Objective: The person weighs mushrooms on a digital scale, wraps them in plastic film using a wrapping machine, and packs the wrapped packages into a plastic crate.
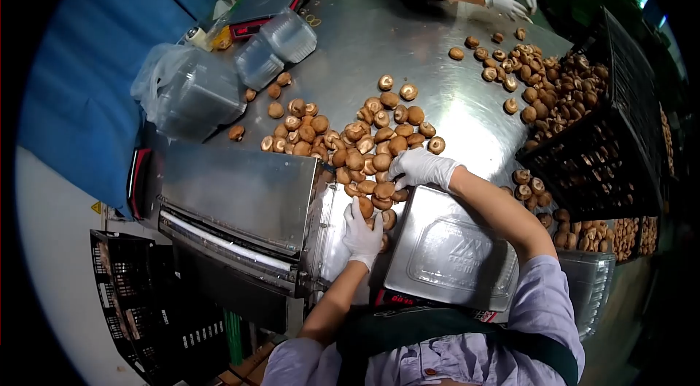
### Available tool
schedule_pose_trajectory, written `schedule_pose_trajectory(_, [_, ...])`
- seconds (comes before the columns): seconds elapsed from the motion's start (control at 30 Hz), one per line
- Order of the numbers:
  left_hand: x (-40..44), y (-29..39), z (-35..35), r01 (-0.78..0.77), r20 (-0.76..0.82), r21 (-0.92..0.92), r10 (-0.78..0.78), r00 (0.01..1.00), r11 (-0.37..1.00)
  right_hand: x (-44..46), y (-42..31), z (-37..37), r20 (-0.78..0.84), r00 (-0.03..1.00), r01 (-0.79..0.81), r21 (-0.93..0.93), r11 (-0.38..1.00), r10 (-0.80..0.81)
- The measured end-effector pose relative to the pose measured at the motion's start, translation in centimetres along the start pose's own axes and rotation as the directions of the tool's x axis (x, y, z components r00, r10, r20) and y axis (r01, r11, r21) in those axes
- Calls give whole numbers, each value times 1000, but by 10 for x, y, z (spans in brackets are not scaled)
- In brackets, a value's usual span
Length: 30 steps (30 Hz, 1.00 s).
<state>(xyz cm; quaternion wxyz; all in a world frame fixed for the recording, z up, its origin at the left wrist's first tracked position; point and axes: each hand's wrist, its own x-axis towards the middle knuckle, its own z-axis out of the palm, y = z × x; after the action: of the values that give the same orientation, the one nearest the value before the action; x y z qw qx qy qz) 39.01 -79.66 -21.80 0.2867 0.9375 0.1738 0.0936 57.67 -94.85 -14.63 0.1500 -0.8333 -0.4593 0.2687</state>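
Observation:
Brown mushrooms (354, 160) lie in a loose heap on the metal table in front of me, some cap up and some stem up. At the heap's near end, my left hand (362, 235), in a white glove, has its fingers around a mushroom (366, 206). On the heap's right side, my gloved right hand (423, 168) reaches in with curled fingers. Its fingertips are among the mushrooms, and what they hold is hidden. Below my right forearm is a digital scale (452, 255) with a shiny metal plate and a red display.
A metal wrapping machine (233, 196) stands left of my hands. Behind it are clear plastic trays (193, 90) and another scale (266, 5). At right, a tipped black crate (605, 145) spills mushrooms. Across the table are a co-worker's gloved hands (507, 3).

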Motion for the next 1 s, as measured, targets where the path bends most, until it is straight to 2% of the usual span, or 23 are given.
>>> schedule_pose_trajectory(0.1, [1,0,1,9,4,-10,-9,1000,1000,-2,-8,-6,-23,999,-42,139,989,45])
schedule_pose_trajectory(0.23, [2,-1,1,19,20,-9,-19,1000,1000,13,-13,-3,-44,995,-84,54,995,87])
schedule_pose_trajectory(0.27, [3,-3,2,18,15,-8,-18,1000,1000,14,-14,-1,-47,995,-80,52,995,83])
schedule_pose_trajectory(0.33, [3,-5,4,-28,14,33,27,1000,999,15,-23,-2,-136,991,31,152,988,-10])
schedule_pose_trajectory(0.37, [3,-6,5,-22,21,37,22,1000,999,16,-28,-2,-120,993,15,162,987,5])
schedule_pose_trajectory(0.47, [4,-7,6,-20,19,31,19,1000,999,17,-40,-6,-75,996,-36,138,990,47])
schedule_pose_trajectory(0.53, [4,-6,5,-13,20,13,12,1000,1000,19,-40,-5,-107,994,-25,115,993,38])
schedule_pose_trajectory(0.6, [7,-3,3,-22,19,-8,22,1000,1000,19,-44,-9,-53,994,-90,5,996,90])
schedule_pose_trajectory(0.67, [7,1,-2,59,105,7,-60,993,998,8,-52,-15,-103,989,-109,-5,994,108])
schedule_pose_trajectory(0.73, [8,4,-8,38,102,16,-40,994,999,-14,-64,-23,-354,926,-99,113,989,133])
schedule_pose_trajectory(0.8, [6,-10,6,-24,53,33,23,998,999,-44,-67,-23,-543,832,-47,131,990,112])
schedule_pose_trajectory(0.87, [6,2,-7,23,104,-6,-22,994,1000,-101,-92,-42,-505,802,-143,359,922,321])
schedule_pose_trajectory(0.93, [5,5,-9,3,68,17,-4,998,1000,-162,-96,-31,-684,683,-91,268,959,257])
schedule_pose_trajectory(0.97, [5,4,-7,9,68,10,-10,998,1000,-195,-103,-26,-687,655,-141,299,944,316])
schedule_pose_trajectory(1.0, [5,4,-6,20,67,6,-20,998,1000,-226,-102,-11,-752,574,-115,317,941,324])
